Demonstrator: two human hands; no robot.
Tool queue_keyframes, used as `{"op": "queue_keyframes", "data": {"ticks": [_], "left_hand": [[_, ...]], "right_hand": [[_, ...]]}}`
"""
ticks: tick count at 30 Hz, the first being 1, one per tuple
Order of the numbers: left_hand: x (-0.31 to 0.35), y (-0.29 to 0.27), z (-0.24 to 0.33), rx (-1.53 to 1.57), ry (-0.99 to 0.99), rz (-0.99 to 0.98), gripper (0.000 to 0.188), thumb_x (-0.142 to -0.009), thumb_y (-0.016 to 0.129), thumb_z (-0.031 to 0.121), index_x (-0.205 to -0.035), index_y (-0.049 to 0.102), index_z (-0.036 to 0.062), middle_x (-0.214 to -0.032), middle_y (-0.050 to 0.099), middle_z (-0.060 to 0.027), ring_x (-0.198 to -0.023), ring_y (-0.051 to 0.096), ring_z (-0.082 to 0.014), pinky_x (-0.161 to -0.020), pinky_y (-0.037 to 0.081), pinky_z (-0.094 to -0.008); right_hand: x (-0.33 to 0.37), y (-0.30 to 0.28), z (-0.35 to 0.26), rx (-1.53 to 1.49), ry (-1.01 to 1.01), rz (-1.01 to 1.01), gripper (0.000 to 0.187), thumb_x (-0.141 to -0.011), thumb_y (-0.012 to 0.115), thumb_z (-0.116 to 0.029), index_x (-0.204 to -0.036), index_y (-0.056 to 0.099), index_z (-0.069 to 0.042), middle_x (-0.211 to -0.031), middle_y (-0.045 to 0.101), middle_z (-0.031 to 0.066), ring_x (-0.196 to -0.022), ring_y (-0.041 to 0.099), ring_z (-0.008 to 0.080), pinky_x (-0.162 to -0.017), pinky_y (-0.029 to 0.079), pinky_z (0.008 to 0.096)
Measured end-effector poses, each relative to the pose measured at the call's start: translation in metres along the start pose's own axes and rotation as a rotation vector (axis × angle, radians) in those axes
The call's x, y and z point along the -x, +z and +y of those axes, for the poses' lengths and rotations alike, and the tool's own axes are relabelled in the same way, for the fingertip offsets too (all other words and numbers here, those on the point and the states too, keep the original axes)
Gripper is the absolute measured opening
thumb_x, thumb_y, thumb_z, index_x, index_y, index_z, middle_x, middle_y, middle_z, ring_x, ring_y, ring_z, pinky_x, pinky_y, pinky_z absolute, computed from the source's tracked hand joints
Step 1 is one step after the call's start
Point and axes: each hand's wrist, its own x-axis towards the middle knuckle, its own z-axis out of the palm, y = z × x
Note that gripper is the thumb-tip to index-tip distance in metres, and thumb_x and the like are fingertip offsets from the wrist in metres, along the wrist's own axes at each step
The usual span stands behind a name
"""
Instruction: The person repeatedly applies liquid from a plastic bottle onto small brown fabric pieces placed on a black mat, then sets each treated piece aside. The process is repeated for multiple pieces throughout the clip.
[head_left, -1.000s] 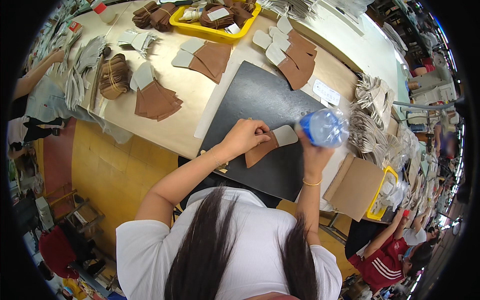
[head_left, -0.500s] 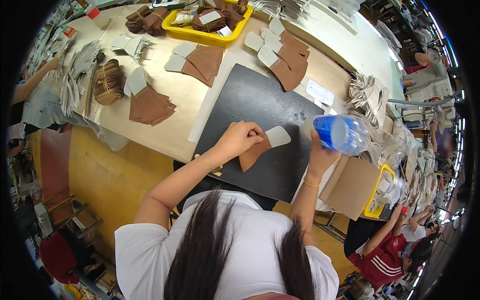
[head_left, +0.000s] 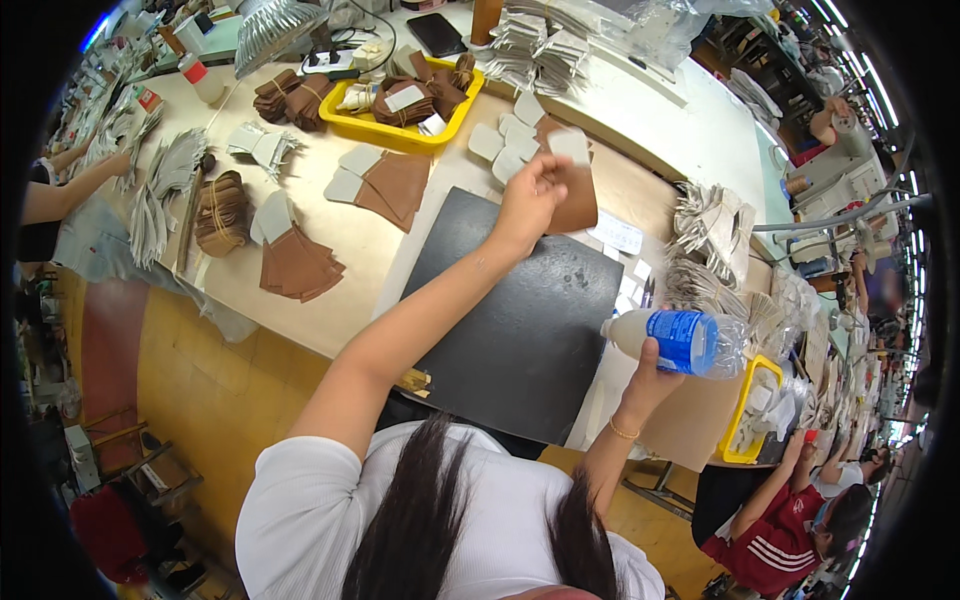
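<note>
My left hand [head_left: 535, 195] reaches over the far edge of a black board [head_left: 510, 320]. Its fingers pinch a brown leather piece [head_left: 577, 205] with a pale tab, blurred by motion. Just behind it lies a fan of similar pieces with pale rounded tabs [head_left: 488, 142], partly covered by the held one. My right hand [head_left: 652, 388], at the board's right side, grips a plastic bottle [head_left: 685, 340] with a blue label. The bottle lies sideways in the hand, its whitish end to the left and its clear end to the right.
Two more fans of brown pieces [head_left: 390, 190] [head_left: 298, 262] and a banded brown bundle [head_left: 222, 215] lie to the left. A yellow tray [head_left: 400, 135] stands behind. Pale stacked pieces [head_left: 715, 225] and a yellow basket [head_left: 737, 440] are right. Co-workers sit at both sides.
My left hand has lifted the leather piece off the black board and carried it away to the far fan. My right hand has moved slightly down and right with the bottle.
</note>
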Motion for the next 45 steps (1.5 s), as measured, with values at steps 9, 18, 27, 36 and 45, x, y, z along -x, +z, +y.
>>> {"op": "queue_keyframes", "data": {"ticks": [9, 18, 27, 36, 45], "left_hand": [[-0.079, 0.005, -0.021, -0.153, 0.019, 0.576, 0.053, -0.087, 0.057, 0.004, -0.133, 0.031, 0.0024, -0.127, 0.041, -0.0146, -0.107, 0.050, -0.0225, -0.096, 0.041, -0.0306], [0.175, 0.044, 0.207, 0.447, 1.455, -0.132, 0.028, -0.090, 0.056, 0.014, -0.117, 0.051, 0.0084, -0.096, 0.051, -0.0052, -0.086, 0.051, -0.0166, -0.074, 0.045, -0.0297], [0.219, 0.040, 0.221, 0.389, 1.678, -0.092, 0.034, -0.087, 0.059, 0.009, -0.121, 0.054, 0.0082, -0.089, 0.054, -0.0081, -0.078, 0.052, -0.0211, -0.064, 0.046, -0.0282], [0.218, 0.035, 0.221, 0.400, 1.625, -0.197, 0.031, -0.090, 0.056, 0.009, -0.121, 0.054, 0.0066, -0.091, 0.052, -0.0095, -0.079, 0.052, -0.0216, -0.066, 0.047, -0.0296], [0.214, 0.039, 0.221, 0.368, 1.758, -0.209, 0.033, -0.090, 0.054, 0.005, -0.123, 0.052, 0.0049, -0.096, 0.051, -0.0088, -0.085, 0.052, -0.0213, -0.071, 0.046, -0.0318]], "right_hand": [[0.003, 0.000, -0.010, -0.036, 0.033, 0.010, 0.056, -0.082, 0.075, -0.023, -0.123, 0.051, 0.007, -0.119, 0.060, 0.0156, -0.108, 0.057, 0.0227, -0.098, 0.043, 0.0351], [0.003, 0.020, 0.007, -0.054, 0.020, -0.107, 0.054, -0.085, 0.071, -0.023, -0.125, 0.050, 0.007, -0.122, 0.059, 0.0165, -0.108, 0.057, 0.0233, -0.098, 0.043, 0.0361], [0.013, 0.064, -0.015, -0.179, 0.056, -0.325, 0.079, -0.075, 0.079, -0.037, -0.129, 0.043, 0.008, -0.128, 0.054, 0.0202, -0.114, 0.054, 0.0279, -0.097, 0.045, 0.0398], [0.018, 0.053, -0.015, -0.180, 0.046, -0.305, 0.081, -0.075, 0.080, -0.037, -0.130, 0.041, 0.008, -0.129, 0.052, 0.0218, -0.116, 0.053, 0.0296, -0.099, 0.044, 0.0417], [0.022, 0.054, -0.014, -0.183, 0.059, -0.348, 0.085, -0.075, 0.079, -0.036, -0.133, 0.036, 0.008, -0.130, 0.052, 0.0221, -0.118, 0.052, 0.0309, -0.102, 0.041, 0.0426]]}}
